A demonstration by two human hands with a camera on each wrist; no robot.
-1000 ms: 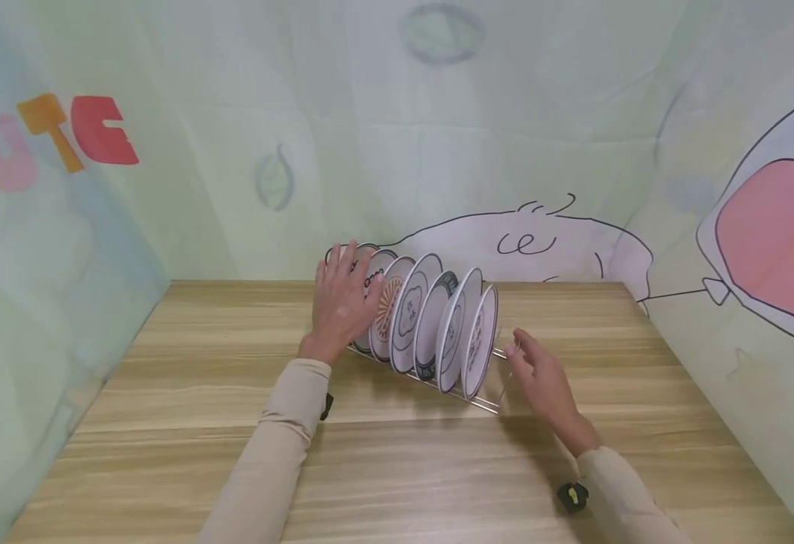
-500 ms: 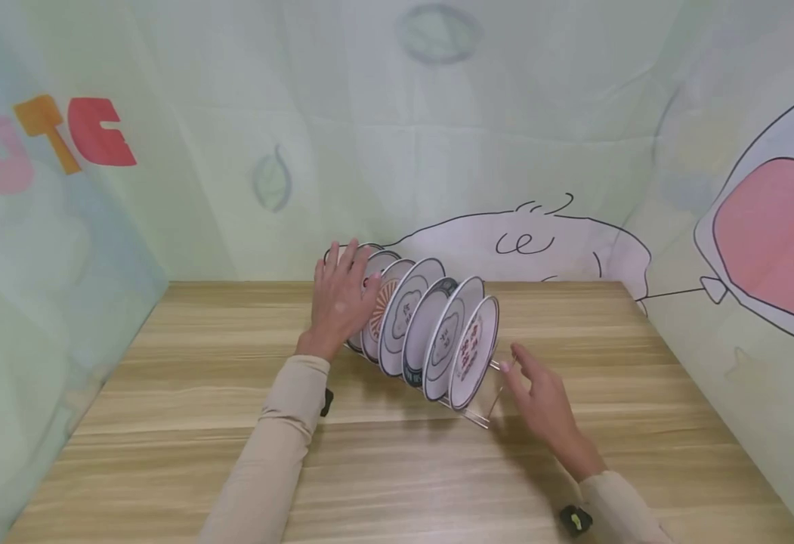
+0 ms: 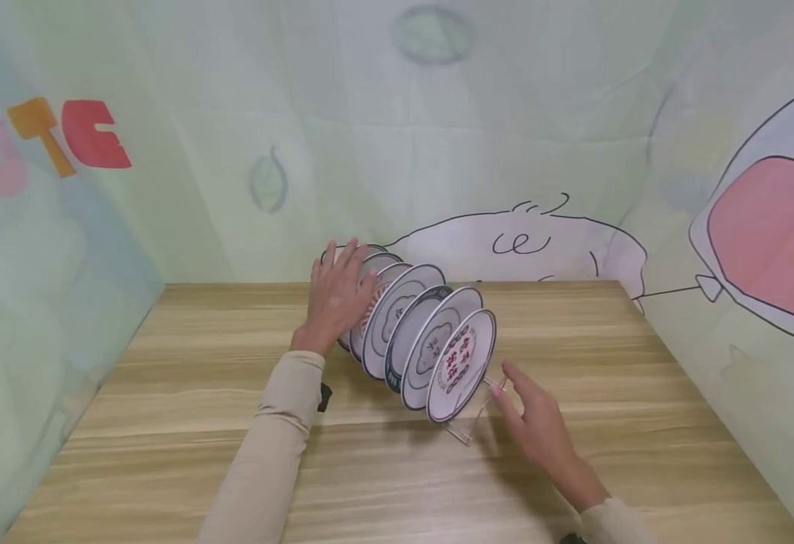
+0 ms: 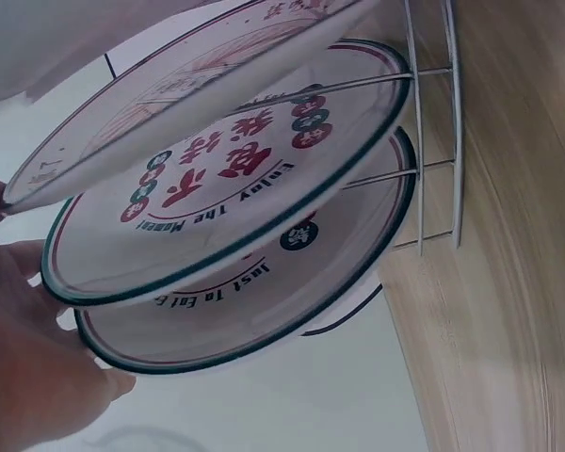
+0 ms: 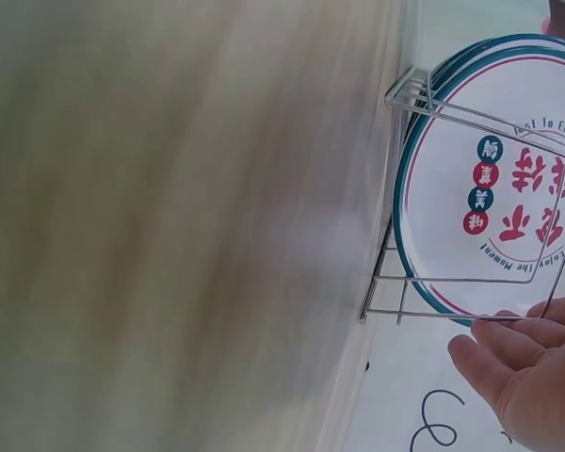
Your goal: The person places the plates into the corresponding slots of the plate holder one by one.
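Several round patterned plates (image 3: 462,364) stand on edge in a row in a wire dish rack (image 3: 458,434). The nearest plate bears red characters and a dark rim. My left hand (image 3: 335,298) rests with extended fingers on the plates at the rack's far left end. In the left wrist view its fingertips touch the rims of plates with green edges (image 4: 235,179). At the near right end, my right hand (image 3: 539,423) pinches the rack's upright wire end between thumb and fingers. The right wrist view shows these fingers (image 5: 518,344) at the wire, beside the end plate.
The rack stands at an angle on a wood-grain table (image 3: 233,438), its far end near the back edge. Behind and at both sides hangs a pale green printed cloth (image 3: 186,166) with cartoon figures and letters.
The rack's right end has swung toward me and slightly left, so the plate faces show more. My right hand has moved with it; my left hand has stayed nearly in place.
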